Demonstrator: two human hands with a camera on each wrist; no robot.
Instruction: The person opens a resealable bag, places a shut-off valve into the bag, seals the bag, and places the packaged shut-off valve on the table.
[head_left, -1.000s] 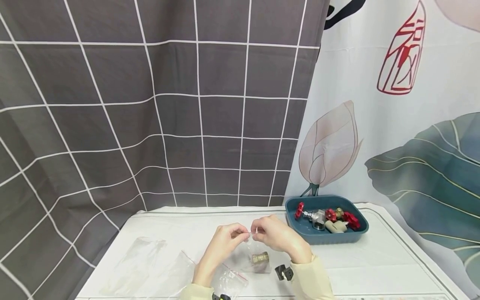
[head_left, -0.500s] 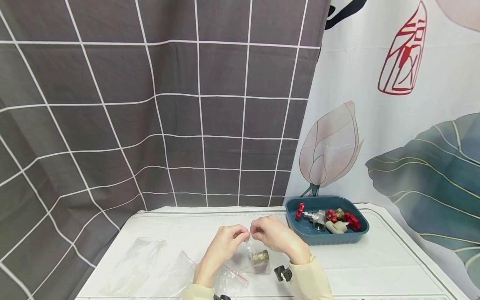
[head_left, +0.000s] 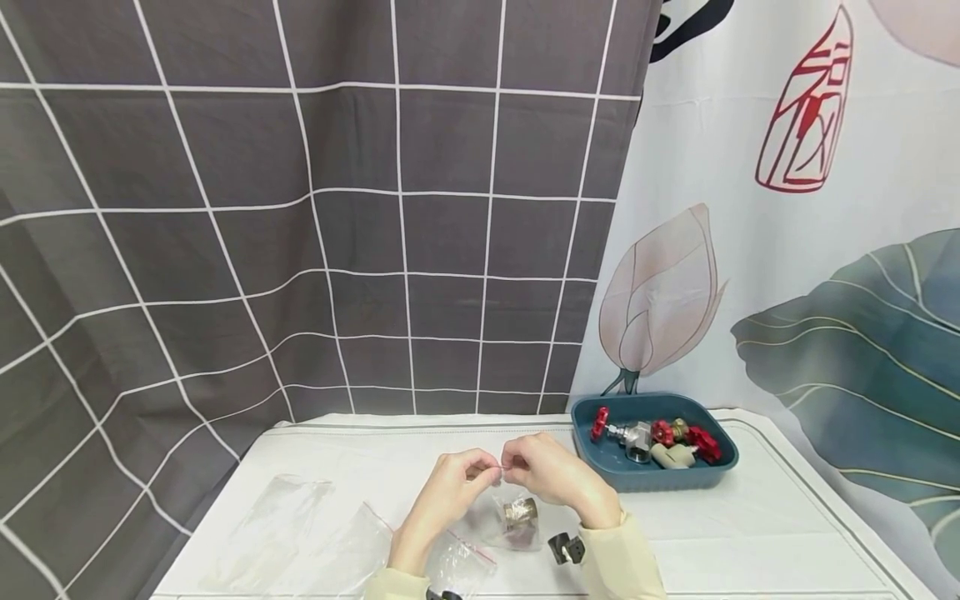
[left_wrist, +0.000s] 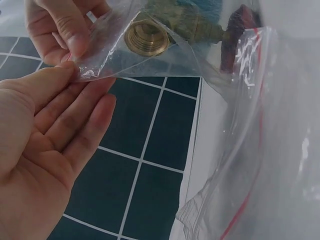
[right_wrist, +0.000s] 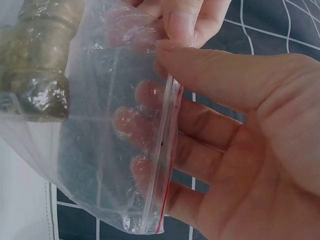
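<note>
1. Pinching the rim of a clear zip bag (right_wrist: pixel 95 150): both hands are occupied. Left hand (head_left: pixel 447 482) grips it between thumb and fingertip, remaining fingers extended. Right hand (head_left: pixel 553 471) grips from the right, thumb on one face, fingers visible through the film on the other.
2. The fingertips of both hands come together at the red-lined closure (right_wrist: pixel 173 150). Whether the closure is parted there: cannot tell.
3. Brass valve (head_left: pixel 519 512) is inside the bag, on the near side of the fingertips. Neither hand touches it.
4. Key relation: valve lies near and right of the left hand, just near of the right hand's fingers; right hand is closer. Body's long axis runs roughly left to right, right end slanted slightly far. In the left wrist view, the threaded mouth (left_wrist: pixel 146 39) faces the camera; a dark red handwheel (left_wrist: pixel 237 40) shows beyond the stem.
5. Bag base on white table (head_left: pixel 750 542), or hanging: cannot tell.
6. Blue tray (head_left: pixel 660 481) with red-handled fittings (head_left: pixel 637 437) stands far right; loose bag (head_left: pixel 456 568) lies near of the left hand.
</note>
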